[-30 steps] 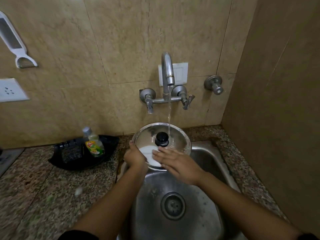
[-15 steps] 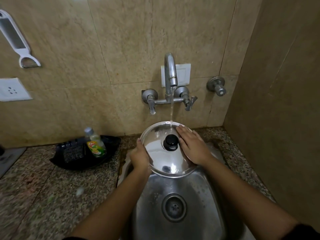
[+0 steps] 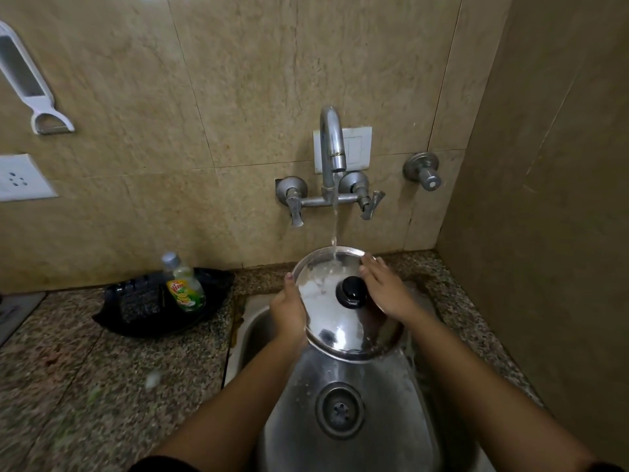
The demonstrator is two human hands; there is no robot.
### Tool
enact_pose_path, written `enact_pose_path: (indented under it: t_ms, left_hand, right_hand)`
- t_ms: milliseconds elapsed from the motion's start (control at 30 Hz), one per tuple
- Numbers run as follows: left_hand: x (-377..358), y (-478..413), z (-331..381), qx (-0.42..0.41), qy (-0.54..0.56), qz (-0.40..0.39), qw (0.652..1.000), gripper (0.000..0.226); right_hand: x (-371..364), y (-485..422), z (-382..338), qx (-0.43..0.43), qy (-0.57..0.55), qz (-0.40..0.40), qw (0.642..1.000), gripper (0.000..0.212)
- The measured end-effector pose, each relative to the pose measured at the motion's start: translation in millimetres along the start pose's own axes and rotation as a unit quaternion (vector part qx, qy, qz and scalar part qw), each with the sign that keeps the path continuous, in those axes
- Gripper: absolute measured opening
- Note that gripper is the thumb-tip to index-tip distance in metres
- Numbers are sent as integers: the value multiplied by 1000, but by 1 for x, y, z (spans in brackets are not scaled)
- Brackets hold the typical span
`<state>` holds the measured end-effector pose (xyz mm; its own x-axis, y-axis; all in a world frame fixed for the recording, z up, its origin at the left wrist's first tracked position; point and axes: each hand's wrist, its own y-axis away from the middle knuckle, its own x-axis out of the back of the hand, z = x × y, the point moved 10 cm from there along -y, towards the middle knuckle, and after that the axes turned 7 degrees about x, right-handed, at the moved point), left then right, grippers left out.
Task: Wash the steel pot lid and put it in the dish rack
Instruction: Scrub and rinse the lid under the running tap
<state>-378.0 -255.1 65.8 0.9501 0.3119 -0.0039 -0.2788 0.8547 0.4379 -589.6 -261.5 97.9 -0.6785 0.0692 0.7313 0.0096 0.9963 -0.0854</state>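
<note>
The round steel pot lid (image 3: pixel 335 321) with a black knob (image 3: pixel 351 291) is held tilted over the steel sink (image 3: pixel 374 403). Water from the wall tap (image 3: pixel 333 144) runs onto the lid's far edge. My left hand (image 3: pixel 289 313) grips the lid's left rim, thumb on top. My right hand (image 3: pixel 384 289) lies flat on the lid's right side, fingers spread beside the knob. No dish rack is in view.
A green dish soap bottle (image 3: pixel 183 286) lies on a black tray (image 3: pixel 160 304) on the granite counter (image 3: pixel 102 386) to the left. A peeler (image 3: pixel 32 83) hangs on the wall, above a socket (image 3: pixel 20 178). A side wall (image 3: pixel 544 233) closes the right.
My right hand slid from the lid's near side, past the knob, to its right and far edge. The lid shifted slightly right and tilted more toward me under the stream.
</note>
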Motion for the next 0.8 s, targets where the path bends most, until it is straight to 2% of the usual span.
enact_pose_path:
  t_ms: [100,167,233,300,400,467,600,800]
  left_hand:
    - [-11,5,-6,3,-14,-16,1000,52]
    - [-19,7,-7,-2,-18,-33,999,49]
    - [-23,10,-3,-10,-10,-42,999,48]
    - [-21,7,0,-15,-5,-39,999,48]
    - [-11,-2,2,-14,16,-26,999,50]
    - [-1,-8,0,5,32,-4,999,50]
    - [19,-13,11,-4,48,34,998,44]
    - [35,-20,28,-61,51,52,995,44]
  right_hand:
    - [-4,-12,-22,36,89,-57,994,49]
    - [-17,-12,-44,75,187,-108,973,56]
    - [-28,-4,-67,123,310,-108,937,58]
    - [-37,13,-87,166,368,-87,911,57]
    - [-61,45,-99,285,366,-63,884,56]
    - [-64,61,-90,329,312,-71,888,55]
    - [-52,69,-53,326,254,-119,903,56]
    - [-46,57,-41,326,281,-91,898,55]
